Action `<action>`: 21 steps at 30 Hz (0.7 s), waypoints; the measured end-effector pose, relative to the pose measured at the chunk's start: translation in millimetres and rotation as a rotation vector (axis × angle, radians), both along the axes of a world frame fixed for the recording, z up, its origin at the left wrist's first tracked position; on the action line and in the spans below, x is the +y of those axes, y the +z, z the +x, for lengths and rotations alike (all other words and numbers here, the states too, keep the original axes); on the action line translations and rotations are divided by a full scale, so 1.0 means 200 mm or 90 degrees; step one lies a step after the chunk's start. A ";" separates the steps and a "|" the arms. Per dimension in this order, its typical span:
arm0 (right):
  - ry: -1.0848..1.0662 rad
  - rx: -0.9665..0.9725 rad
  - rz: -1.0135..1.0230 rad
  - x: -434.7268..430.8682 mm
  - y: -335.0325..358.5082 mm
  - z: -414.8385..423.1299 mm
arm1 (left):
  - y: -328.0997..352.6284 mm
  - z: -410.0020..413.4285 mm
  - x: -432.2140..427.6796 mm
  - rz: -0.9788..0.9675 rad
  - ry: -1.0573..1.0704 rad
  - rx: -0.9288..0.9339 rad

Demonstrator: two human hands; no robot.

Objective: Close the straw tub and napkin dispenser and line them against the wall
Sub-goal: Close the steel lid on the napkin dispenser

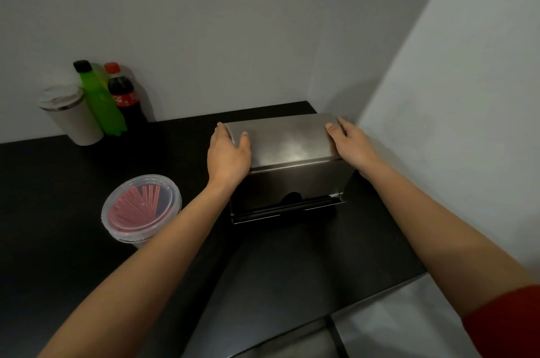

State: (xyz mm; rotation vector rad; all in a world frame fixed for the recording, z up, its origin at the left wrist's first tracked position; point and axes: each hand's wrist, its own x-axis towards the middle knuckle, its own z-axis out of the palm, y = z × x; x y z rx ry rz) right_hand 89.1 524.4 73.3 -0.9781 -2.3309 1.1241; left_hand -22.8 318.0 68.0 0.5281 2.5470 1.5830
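A steel napkin dispenser (287,147) stands on the black counter near the back right corner, its curved top panel down. My left hand (228,154) grips its left end and my right hand (350,143) grips its right end, thumbs lying on the top. A clear round straw tub (141,207) holding red straws sits to the left, nearer me, with its transparent lid on. My left forearm passes just beside the tub.
Against the back wall at the left stand a white lidded cup (71,115), a green bottle (100,100) and a cola bottle (124,94). White walls meet in a corner behind the dispenser. The black counter (73,182) ends at a steel surface (394,325) at the lower right.
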 end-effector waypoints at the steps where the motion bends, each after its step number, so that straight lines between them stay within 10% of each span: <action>1: -0.008 -0.006 0.016 0.00 -0.01 0.00 | 0.00 0.00 0.00 0.009 0.006 0.004; 21: -0.070 0.024 0.146 -0.14 0.03 0.05 | 0.02 0.04 -0.08 0.065 0.023 0.000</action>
